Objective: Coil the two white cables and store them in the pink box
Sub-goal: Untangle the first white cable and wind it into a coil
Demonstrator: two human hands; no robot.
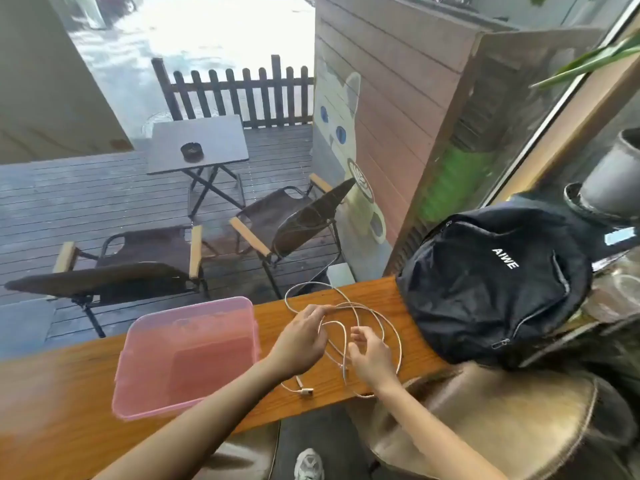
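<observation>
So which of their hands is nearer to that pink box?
The left. The left hand is just right of the pink box, close to its right wall, among the white cables. The right hand is farther right, beyond the left.

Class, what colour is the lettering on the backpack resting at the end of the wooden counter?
White, on the black fabric backpack; the head view shows it clearly.

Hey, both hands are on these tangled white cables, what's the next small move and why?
Probably lift one loop with the left hand to separate the white cables: they lie crossed and loose, uncoiled, and the pink box holds none.
</observation>
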